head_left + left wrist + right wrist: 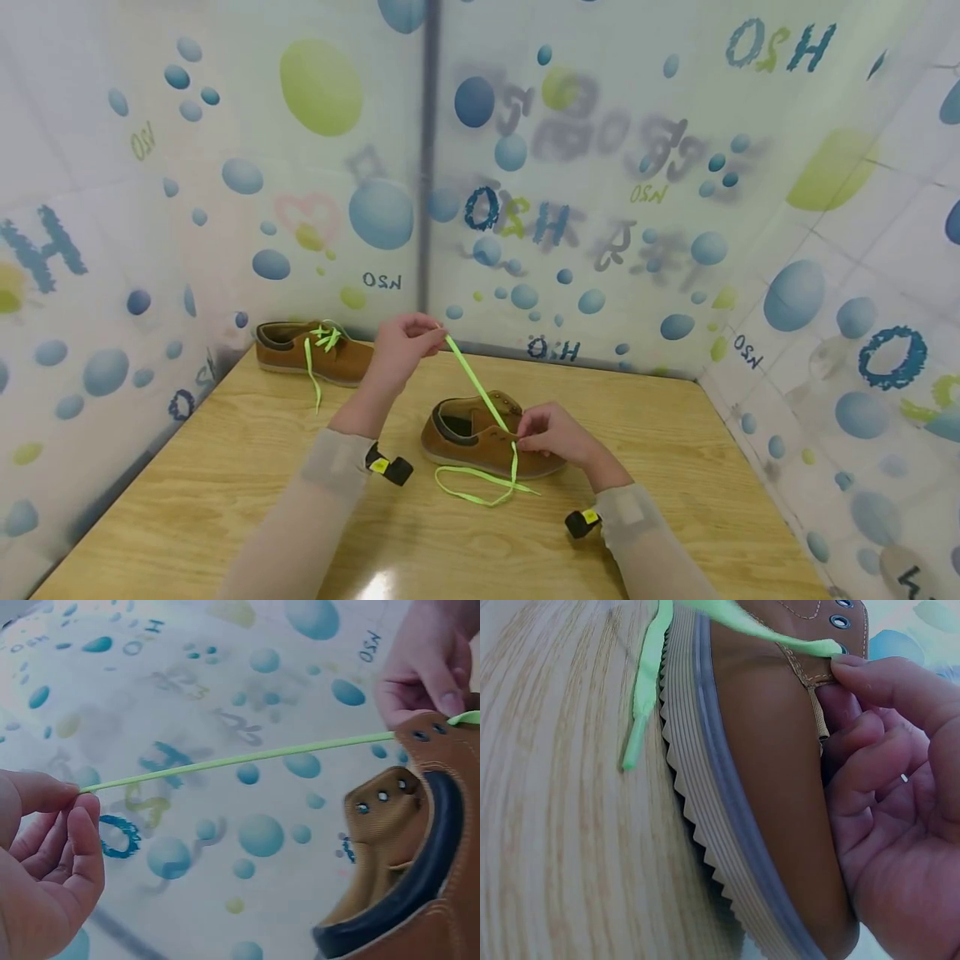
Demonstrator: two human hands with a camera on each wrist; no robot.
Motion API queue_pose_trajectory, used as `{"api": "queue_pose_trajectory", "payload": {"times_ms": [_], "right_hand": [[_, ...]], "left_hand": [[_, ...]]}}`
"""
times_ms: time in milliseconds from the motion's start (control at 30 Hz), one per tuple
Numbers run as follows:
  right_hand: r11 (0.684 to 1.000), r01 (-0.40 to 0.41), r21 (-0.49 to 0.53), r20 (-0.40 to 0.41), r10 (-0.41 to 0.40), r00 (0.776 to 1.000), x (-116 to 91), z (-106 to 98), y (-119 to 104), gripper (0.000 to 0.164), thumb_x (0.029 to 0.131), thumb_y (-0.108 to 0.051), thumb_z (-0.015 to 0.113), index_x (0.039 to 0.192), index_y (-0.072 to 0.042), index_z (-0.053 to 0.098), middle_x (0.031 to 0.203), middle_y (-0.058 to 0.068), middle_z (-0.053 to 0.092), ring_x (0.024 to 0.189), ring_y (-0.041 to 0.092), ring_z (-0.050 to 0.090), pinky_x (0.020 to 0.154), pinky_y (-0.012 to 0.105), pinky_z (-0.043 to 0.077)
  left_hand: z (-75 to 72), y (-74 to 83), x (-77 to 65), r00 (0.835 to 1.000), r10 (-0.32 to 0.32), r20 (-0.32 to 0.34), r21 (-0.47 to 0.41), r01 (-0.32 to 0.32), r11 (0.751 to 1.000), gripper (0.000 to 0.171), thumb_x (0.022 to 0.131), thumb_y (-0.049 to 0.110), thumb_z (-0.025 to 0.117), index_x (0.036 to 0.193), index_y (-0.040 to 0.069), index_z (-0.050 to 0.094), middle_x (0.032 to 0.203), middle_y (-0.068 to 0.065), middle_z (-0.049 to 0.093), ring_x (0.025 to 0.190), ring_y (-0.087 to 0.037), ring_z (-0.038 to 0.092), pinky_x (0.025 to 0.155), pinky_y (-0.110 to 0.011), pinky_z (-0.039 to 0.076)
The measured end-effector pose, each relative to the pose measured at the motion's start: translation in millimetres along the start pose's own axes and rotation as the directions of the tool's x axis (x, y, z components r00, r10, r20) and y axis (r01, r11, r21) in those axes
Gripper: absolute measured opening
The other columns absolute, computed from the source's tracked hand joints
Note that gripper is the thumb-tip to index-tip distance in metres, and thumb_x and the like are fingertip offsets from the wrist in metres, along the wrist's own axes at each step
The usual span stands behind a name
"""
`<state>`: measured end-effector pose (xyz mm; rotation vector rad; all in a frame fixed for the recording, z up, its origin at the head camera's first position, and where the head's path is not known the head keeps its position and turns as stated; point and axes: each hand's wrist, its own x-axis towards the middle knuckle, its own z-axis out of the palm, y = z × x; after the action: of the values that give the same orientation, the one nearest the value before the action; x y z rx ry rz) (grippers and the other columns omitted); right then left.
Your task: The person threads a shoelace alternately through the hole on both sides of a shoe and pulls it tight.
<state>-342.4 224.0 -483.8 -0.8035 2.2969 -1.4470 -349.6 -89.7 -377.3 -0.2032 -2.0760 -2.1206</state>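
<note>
A brown shoe point(480, 446) stands on the table with its toe to the right. Its bright green shoelace point(476, 379) runs taut from the eyelet flap up to my left hand point(407, 346), which pinches it between thumb and fingertips, raised above the shoe. With thumb outside and fingers under the flap, my right hand point(900, 750) pinches the shoe's eyelet flap point(814, 664) beside the eyelet where the lace comes out. The lace's other part hangs down the side and loops on the table, its tipped end point(634, 742) lying near the sole. Several eyelets on the far flap point(386, 799) hold no lace.
A second brown shoe point(345, 362) with a tied green lace point(326, 336) stands at the back left of the wooden table point(465, 554). Patterned curtains point(600, 250) enclose the table at the back and sides. Each wrist wears a small black camera point(397, 471).
</note>
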Motion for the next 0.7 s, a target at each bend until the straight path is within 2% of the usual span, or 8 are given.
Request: {"api": "queue_pose_trajectory", "payload": {"times_ms": [133, 267, 333, 567, 700], "right_hand": [[1.000, 0.003, 0.004, -0.002, -0.003, 1.000, 0.1, -0.3, 0.7, 0.013, 0.094, -0.002, 0.075, 0.092, 0.010, 0.069, 0.079, -0.004, 0.065, 0.056, 0.005, 0.048, 0.051, 0.020, 0.042], [1.000, 0.005, 0.009, -0.003, -0.005, 1.000, 0.2, -0.5, 1.4, 0.013, 0.094, -0.001, 0.074, 0.093, 0.010, 0.069, 0.078, -0.004, 0.065, 0.056, 0.004, 0.048, 0.051, 0.020, 0.042], [1.000, 0.004, 0.012, -0.003, -0.004, 1.000, 0.2, -0.5, 1.3, 0.013, 0.094, -0.002, 0.074, 0.093, 0.010, 0.069, 0.078, -0.004, 0.065, 0.056, 0.004, 0.048, 0.051, 0.020, 0.042], [1.000, -0.004, 0.010, -0.002, 0.004, 1.000, 0.2, -0.2, 0.3, 0.014, 0.094, -0.004, 0.075, 0.092, 0.009, 0.069, 0.078, -0.005, 0.066, 0.056, 0.005, 0.048, 0.051, 0.019, 0.042], [1.000, -0.006, 0.005, 0.001, 0.006, 1.000, 0.6, -0.8, 1.1, 0.015, 0.094, -0.005, 0.076, 0.092, 0.008, 0.069, 0.077, -0.006, 0.066, 0.056, 0.005, 0.048, 0.051, 0.019, 0.042]], "left_hand": [[-12.5, 12.7, -1.1, 0.999, 0.020, -0.045, -0.064, -0.023, 0.998, 0.015, 0.098, 0.007, 0.075, 0.107, -0.005, 0.071, 0.085, 0.006, 0.074, 0.078, -0.009, 0.075, 0.079, -0.024, 0.063], [-25.4, 23.6, -3.1, 0.993, 0.032, -0.115, -0.127, -0.047, 0.991, 0.004, 0.097, 0.006, 0.076, 0.099, 0.005, 0.073, 0.083, 0.008, 0.076, 0.076, -0.008, 0.075, 0.076, -0.022, 0.063], [-31.8, 29.6, -5.8, 0.988, 0.036, -0.152, -0.146, -0.058, 0.988, 0.004, 0.097, 0.008, 0.078, 0.097, 0.010, 0.074, 0.083, 0.008, 0.077, 0.076, -0.007, 0.075, 0.077, -0.021, 0.062], [-45.1, 46.3, -15.5, 0.966, 0.068, -0.250, -0.232, -0.128, 0.964, 0.009, 0.096, 0.009, 0.079, 0.101, 0.004, 0.073, 0.088, 0.004, 0.078, 0.077, -0.009, 0.076, 0.078, -0.021, 0.062], [-46.7, 49.3, -17.2, 0.951, 0.112, -0.289, -0.279, -0.195, 0.940, 0.006, 0.095, 0.007, 0.079, 0.095, 0.007, 0.074, 0.087, 0.001, 0.077, 0.075, -0.010, 0.075, 0.075, -0.020, 0.062]]}}
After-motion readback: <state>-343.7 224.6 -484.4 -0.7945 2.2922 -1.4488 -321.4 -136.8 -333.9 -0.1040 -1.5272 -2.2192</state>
